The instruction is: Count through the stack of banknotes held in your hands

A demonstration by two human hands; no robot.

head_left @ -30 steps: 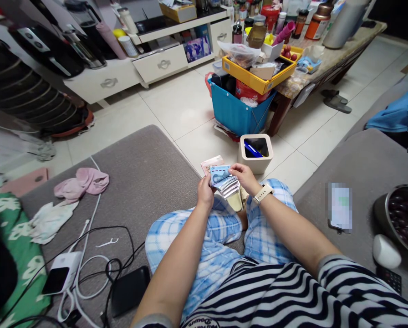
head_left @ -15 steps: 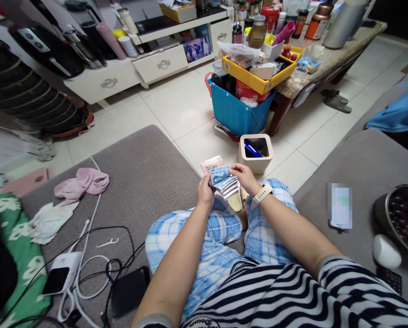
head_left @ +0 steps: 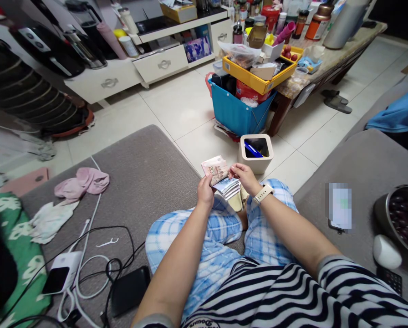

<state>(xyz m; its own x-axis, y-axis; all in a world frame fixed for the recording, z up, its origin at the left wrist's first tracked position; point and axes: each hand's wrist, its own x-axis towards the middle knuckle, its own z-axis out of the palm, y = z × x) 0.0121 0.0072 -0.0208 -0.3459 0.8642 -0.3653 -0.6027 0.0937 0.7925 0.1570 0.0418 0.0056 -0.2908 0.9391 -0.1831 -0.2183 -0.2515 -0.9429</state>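
Both my hands hold a stack of banknotes [head_left: 221, 178] above my knees, which are in blue plaid trousers. My left hand [head_left: 205, 192] grips the stack from the left side, fingers closed around it. My right hand [head_left: 245, 177], with a white watch on the wrist, pinches the notes at their right edge. A pinkish note lies on top of the stack, with blue notes fanned out under it.
A small beige bin [head_left: 256, 152] stands on the tiled floor just beyond the notes. Behind it are a blue crate [head_left: 236, 114] and a yellow tray [head_left: 258, 79]. The grey sofa [head_left: 135, 182] carries cables, a charger [head_left: 60, 273], cloths, and a metal bowl [head_left: 400, 218] at right.
A pinkish note now covers the top of the stack where a blue note showed before. Both hands have stayed in about the same place.
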